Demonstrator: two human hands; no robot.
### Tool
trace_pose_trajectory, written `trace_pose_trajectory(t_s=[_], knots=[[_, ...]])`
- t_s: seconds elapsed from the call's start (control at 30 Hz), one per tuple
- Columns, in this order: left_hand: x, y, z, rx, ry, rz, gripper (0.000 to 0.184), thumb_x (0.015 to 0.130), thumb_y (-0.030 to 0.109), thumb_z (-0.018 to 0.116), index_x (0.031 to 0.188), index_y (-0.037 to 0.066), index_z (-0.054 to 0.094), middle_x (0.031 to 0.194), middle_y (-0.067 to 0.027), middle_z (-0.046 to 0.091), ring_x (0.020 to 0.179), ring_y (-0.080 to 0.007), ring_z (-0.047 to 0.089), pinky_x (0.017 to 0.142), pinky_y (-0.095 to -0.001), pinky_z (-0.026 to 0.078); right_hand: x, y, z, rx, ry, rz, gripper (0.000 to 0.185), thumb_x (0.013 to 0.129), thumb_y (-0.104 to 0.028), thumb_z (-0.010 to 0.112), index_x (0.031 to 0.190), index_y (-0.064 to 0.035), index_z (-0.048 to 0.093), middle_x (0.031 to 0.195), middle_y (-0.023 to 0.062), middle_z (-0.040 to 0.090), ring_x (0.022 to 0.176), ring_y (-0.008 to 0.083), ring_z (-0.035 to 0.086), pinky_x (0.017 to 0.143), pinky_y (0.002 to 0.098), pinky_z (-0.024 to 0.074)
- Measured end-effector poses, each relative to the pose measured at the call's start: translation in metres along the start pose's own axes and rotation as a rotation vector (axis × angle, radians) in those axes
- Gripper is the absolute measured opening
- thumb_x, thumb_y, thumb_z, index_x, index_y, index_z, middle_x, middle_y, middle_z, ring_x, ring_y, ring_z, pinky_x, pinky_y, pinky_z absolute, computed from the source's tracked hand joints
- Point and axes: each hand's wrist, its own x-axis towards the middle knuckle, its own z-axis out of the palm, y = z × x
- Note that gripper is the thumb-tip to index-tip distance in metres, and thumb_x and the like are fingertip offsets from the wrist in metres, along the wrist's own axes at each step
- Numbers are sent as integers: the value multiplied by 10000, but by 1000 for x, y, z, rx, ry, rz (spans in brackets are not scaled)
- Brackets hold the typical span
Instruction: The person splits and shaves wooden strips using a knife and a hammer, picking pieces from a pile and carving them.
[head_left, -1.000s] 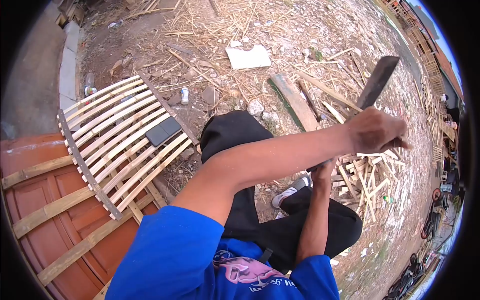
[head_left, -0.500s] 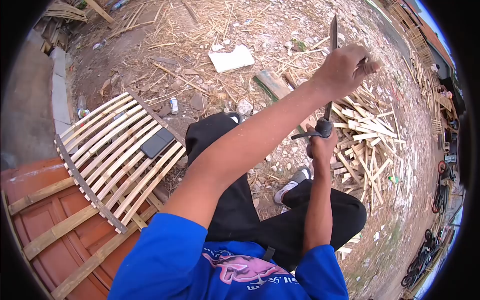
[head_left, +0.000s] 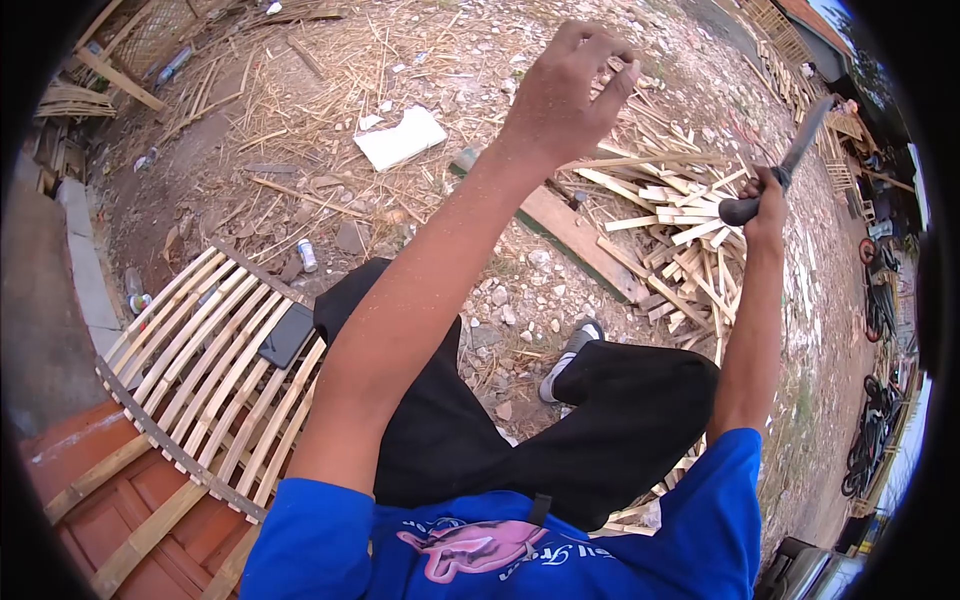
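My right hand (head_left: 767, 200) is wrapped round the dark handle of a machete (head_left: 806, 132), held out to the right. Its long blade points up and away, and a rounded dark handle end sticks out to the left of my fist. My left hand (head_left: 570, 95) is raised at the top middle, over the ground. Its fingers are loosely curled and the thumb stands apart, with a visible gap and nothing seen between them. Beyond and right of it lies a heap of split wood strips (head_left: 690, 205). A plank (head_left: 580, 240) lies on the ground between my arms.
At left, a slatted wooden panel (head_left: 190, 350) carries a black phone (head_left: 288, 336) and rests by a reddish door panel (head_left: 120, 510). A white slab (head_left: 400, 138), a can (head_left: 307, 255) and wood scraps litter the ground. Bicycles (head_left: 872, 435) stand at far right.
My right hand has swung the machete outward to the right and up. My left hand has moved left and up, away from the blade. The view has shifted.
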Motion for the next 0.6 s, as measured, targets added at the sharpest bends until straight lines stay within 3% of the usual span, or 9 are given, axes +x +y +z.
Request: trace_pose_trajectory(t_s=[0.13,0.27,0.33,0.4,0.43,0.47,0.5,0.53,0.6], knots=[[7,-5,-3,-23,-18,-69,191,927,265,629,1016,99,661,1043,-93,592,854,-206,648,751,-345,550,2,5,-55,-82,92,11,103,855,-78,655,861,-41,560,612,4,449,503,96,440,481,253,410],[10,-1,-6,-80,-34,-119,189,927,234,631,1028,76,653,1065,-106,595,814,-202,649,700,-324,555,-11,69,-91,-314,143,136,102,842,-87,662,888,-32,589,632,25,526,485,113,501,450,268,423],[16,10,-12,-164,-67,-175,169,916,147,638,1038,30,636,1089,-135,597,781,-210,645,654,-305,554,-26,79,-90,-807,-34,171,116,786,-81,684,860,-14,624,618,26,550,467,127,512,437,283,417],[16,17,-15,-181,-103,-197,180,891,99,641,1048,13,626,1107,-139,591,807,-216,646,662,-306,553,-43,73,-78,-1436,-318,134,271,667,-179,767,793,30,649,619,88,614,509,167,581,504,324,468],[17,19,-15,-176,-108,-193,177,894,104,641,1048,17,627,1111,-133,593,809,-214,647,672,-308,553,-29,107,-98,-1567,-487,-38,375,597,-216,787,856,25,665,673,140,654,601,231,650,578,343,505],[17,21,-14,-169,-115,-192,175,897,109,642,1048,22,628,1116,-126,594,811,-212,648,682,-309,553,-45,115,-81,-1773,-511,-40,401,559,-229,790,879,-10,686,751,172,686,704,303,680,657,376,530],[13,19,-11,-71,-163,-225,231,930,279,633,1049,83,664,1128,-67,597,935,-191,650,763,-324,560,-56,119,-70,-1742,-683,-59,426,560,-253,800,891,-7,694,840,204,700,807,348,684,730,398,542],[14,20,-10,-70,-164,-220,233,929,282,636,1050,85,667,1139,-64,596,938,-189,649,769,-324,558,-66,120,-45,-1879,-819,50,395,597,-243,778,890,15,716,915,231,702,897,343,689,802,403,556],[12,21,-11,-56,-165,-219,237,928,290,642,1052,90,673,1163,-58,595,944,-183,648,780,-324,553,-87,138,-26,-1916,-816,12,455,593,-265,787,937,16,691,989,211,693,951,347,669,817,426,550]])
